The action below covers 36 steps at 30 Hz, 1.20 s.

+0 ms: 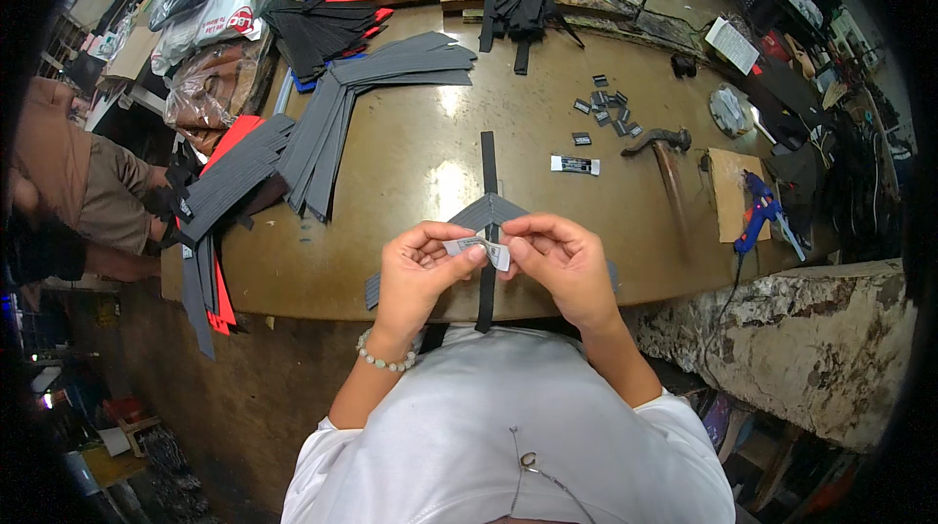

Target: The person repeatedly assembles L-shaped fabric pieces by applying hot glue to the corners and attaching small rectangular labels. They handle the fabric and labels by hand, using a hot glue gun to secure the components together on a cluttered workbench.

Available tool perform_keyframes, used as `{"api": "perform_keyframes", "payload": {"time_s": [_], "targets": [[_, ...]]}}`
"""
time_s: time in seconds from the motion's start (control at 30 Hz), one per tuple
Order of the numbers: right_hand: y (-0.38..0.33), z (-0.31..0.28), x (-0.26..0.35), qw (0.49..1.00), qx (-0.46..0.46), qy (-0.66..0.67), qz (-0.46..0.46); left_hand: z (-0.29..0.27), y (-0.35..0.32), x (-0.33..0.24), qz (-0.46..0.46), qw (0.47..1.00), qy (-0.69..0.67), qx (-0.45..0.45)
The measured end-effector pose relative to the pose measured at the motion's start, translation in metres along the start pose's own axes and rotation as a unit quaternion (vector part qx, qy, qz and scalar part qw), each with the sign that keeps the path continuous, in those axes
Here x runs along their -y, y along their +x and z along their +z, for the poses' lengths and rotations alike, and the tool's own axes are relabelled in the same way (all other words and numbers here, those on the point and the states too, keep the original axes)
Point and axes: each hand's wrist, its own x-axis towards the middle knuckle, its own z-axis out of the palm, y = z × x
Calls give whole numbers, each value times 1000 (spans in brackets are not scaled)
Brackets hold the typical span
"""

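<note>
Near the table's front edge, my left hand (pixel 415 265) and my right hand (pixel 569 265) pinch a small white label (pixel 495 256) between thumbs and forefingers. Dark print shows on it, and it bends between the two hands. Underneath, a narrow black strap (pixel 489 163) runs straight away from me along the table. Grey ribbed strips (pixel 504 209) meet in a peak across that strap, partly hidden by my hands. A beaded bracelet (pixel 376 361) circles my left wrist.
Grey strips (pixel 322 124) are fanned out at the left beside red ones (pixel 227 145). Several small dark labels (pixel 601 114), a black-and-white packet (pixel 575 165) and a hammer (pixel 668 167) lie to the right. Beyond is a blue glue gun (pixel 757 211). A person (pixel 107 177) is at far left.
</note>
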Motion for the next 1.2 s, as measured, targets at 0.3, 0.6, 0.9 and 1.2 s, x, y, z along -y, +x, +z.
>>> {"api": "perform_keyframes", "payload": {"time_s": [0.3,0.6,0.9,1.2], "targets": [[-4,-15,1,999,-46,26,-3,2,1,3,-21,999,-15,45],[-1,-25,-29,986,16,162,39,14,15,16,-109,981,-112,117],[-2,-31,0,997,3,39,66,10,17,3,-60,993,47,92],[-7,-16,6,997,-19,-80,-12,20,4,-4,-25,992,124,26]]}}
